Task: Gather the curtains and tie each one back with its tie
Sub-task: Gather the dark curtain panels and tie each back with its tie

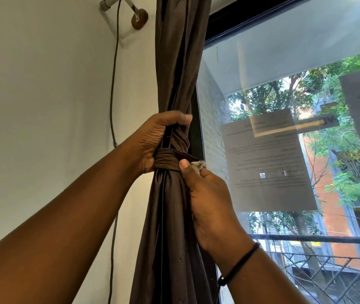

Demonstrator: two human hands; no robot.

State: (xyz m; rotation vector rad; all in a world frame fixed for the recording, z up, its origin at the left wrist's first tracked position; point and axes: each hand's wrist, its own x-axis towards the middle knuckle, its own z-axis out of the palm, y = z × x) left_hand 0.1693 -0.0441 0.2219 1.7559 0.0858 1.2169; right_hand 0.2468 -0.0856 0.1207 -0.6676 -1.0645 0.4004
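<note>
A dark brown curtain (179,62) hangs bunched in a narrow column between the white wall and the window. A matching brown tie (167,160) wraps around it at mid-height. My left hand (156,137) grips the gathered curtain just above the tie, fingers curled round the fabric. My right hand (209,194) pinches the tie's right end, where a small white fastener patch (197,165) shows between thumb and fingers. The back of the tie is hidden behind the curtain.
A brown cord (113,84) hangs down the white wall from a bracket (138,18) at top left. To the right is a large window pane (284,62) with a paper notice (266,163) stuck to it. A black frame edge (197,128) stands right behind the curtain.
</note>
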